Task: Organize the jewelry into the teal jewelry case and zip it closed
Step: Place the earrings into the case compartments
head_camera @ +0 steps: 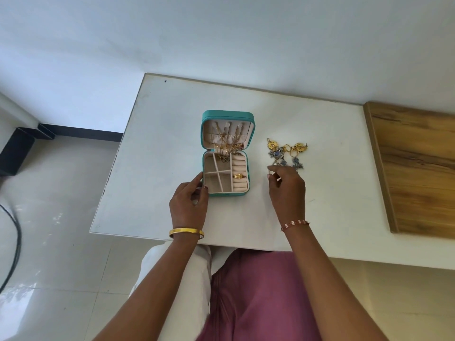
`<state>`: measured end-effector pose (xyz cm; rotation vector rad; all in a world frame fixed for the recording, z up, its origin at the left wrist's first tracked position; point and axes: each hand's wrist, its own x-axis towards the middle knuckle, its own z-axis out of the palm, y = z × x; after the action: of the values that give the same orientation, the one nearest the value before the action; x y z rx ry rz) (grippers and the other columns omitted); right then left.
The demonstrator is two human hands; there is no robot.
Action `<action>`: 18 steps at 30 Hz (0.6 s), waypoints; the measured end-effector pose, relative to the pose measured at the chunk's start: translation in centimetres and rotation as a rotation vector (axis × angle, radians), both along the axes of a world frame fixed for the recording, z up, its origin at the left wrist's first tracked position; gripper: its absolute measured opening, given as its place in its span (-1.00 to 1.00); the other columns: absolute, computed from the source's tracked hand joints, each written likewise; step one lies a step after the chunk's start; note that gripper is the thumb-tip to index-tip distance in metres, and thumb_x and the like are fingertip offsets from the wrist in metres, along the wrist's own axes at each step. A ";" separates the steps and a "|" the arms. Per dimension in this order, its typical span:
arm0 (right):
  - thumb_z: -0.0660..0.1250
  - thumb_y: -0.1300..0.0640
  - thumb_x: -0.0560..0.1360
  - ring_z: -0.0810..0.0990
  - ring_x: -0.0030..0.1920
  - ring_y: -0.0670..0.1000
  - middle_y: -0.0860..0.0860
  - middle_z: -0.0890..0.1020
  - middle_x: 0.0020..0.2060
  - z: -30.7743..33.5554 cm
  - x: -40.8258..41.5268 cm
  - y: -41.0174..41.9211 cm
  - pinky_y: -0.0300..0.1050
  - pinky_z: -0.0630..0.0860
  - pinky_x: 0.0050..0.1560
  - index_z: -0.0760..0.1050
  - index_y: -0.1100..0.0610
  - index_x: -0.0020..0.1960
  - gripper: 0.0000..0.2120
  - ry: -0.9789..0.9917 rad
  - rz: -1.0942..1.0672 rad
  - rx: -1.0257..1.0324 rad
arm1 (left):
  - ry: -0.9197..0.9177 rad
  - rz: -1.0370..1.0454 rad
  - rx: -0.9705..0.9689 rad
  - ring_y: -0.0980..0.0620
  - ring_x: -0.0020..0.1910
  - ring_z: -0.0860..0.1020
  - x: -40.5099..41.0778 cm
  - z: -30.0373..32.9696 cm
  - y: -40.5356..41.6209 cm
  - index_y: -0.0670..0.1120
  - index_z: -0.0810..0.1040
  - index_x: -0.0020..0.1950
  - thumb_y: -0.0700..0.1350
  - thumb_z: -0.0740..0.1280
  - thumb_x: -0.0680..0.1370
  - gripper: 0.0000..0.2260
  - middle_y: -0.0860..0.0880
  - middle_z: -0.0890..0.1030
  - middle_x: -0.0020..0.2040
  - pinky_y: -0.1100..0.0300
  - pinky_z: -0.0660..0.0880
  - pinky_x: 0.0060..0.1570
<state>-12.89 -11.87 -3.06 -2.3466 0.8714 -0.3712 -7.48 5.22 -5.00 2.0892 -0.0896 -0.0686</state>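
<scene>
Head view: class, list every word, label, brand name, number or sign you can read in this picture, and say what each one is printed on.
None: no text can be read anywhere in this view.
Teal jewelry case: plain lid and lining, no brand mark visible.
Gold bangle: smooth, no lettering visible.
Loose earrings on the white table: patterned metal only, too small to show any stamp.

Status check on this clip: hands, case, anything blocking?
Left hand steadies teal case at its near-left corner. Right hand reaching at earrings, grip unclear. Case open, unzipped; gold ring slotted, chains hung. Nothing blocking.
</scene>
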 end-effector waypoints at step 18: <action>0.27 0.35 0.48 0.54 0.02 0.18 0.24 0.55 0.00 -1.1 0.4 0.1 -0.22 0.35 -0.03 0.53 0.31 0.02 -0.86 0.048 -0.170 -0.015 | 0.031 0.000 -0.008 0.06 -0.17 0.50 0.0 -0.1 0.0 -0.13 0.53 0.21 -0.25 0.31 0.49 -0.71 -0.15 0.59 -0.06 0.30 0.40 -0.06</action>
<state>-12.51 -11.81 -4.20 -2.3096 1.0988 -0.3931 -7.51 5.19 -5.10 2.0793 -0.0708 -0.0998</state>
